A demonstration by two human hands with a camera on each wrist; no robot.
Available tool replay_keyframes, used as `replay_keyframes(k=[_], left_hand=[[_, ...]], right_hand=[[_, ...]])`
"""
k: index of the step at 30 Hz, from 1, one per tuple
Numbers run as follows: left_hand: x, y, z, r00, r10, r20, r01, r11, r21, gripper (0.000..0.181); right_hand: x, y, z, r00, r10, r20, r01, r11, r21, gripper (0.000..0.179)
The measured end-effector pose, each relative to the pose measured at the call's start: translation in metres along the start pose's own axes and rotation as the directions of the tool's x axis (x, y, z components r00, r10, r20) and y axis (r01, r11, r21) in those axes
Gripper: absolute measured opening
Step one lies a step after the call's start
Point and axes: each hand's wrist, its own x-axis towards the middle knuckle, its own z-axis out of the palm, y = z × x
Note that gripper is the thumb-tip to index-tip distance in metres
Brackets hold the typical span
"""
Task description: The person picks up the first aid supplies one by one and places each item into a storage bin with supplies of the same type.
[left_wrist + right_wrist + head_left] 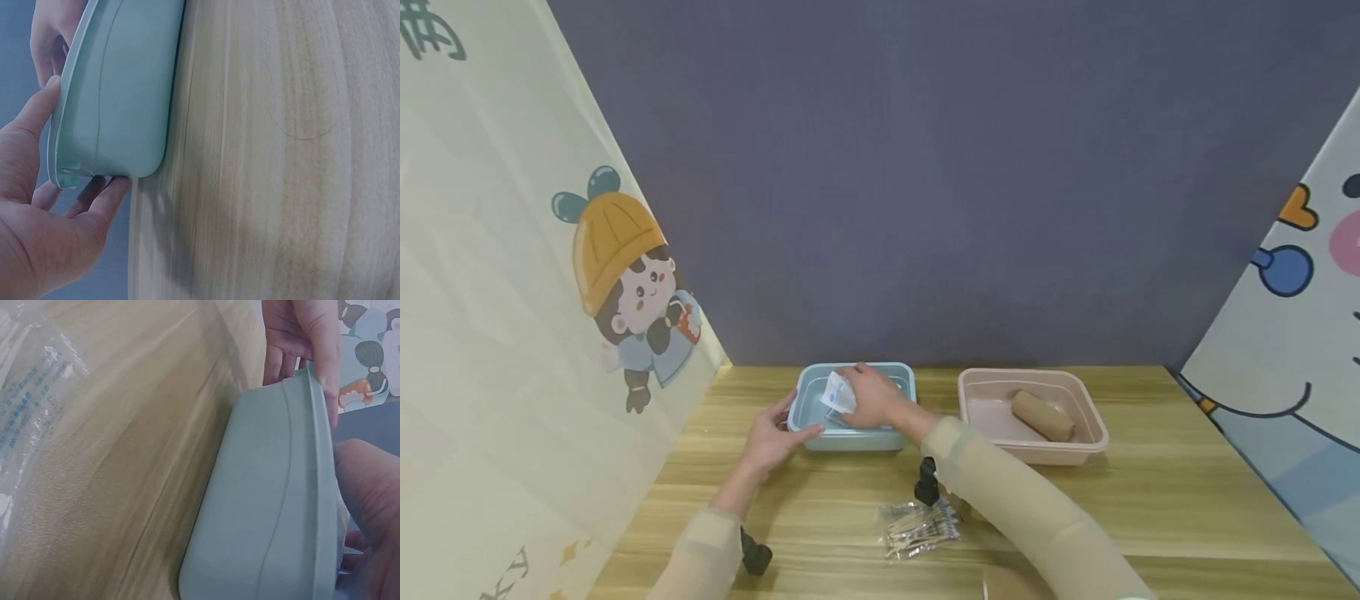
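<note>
A light-blue plastic basin stands on the wooden table, its greenish outer wall large in the left wrist view. My left hand holds its left end, thumb on the rim and fingers against the outside. Inside the basin, my right hand grips a small white packet with blue print. In the right wrist view the basin wall hides most of that hand's fingers and the packet.
Right of the blue basin is a pink basin with a brown roll inside. A clear bag of thin wooden sticks lies nearer me, beside the right forearm. A dark panel rises behind the table.
</note>
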Motion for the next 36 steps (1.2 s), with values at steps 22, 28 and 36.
replay_keyframes(k=[22,28,36], left_hand=[[0.0021,-0.0013,0.0002,1.0,0.023,0.002,-0.023,1.0,-0.01,0.094],[-0.0005,0.0008,0.0,0.999,0.039,-0.006,-0.039,0.999,-0.002,0.094],[-0.0028,0.0029,-0.0004,1.0,0.029,-0.005,-0.029,1.0,0.008,0.096]], right_hand=[[0.0032,0.0069,0.004,0.995,-0.092,0.042,0.093,0.995,-0.021,0.043],[0.0025,0.008,0.0049,0.991,-0.123,0.054,0.123,0.992,0.006,0.025],[0.0032,0.0083,0.0072,0.988,-0.1,0.116,0.099,0.995,0.013,0.029]])
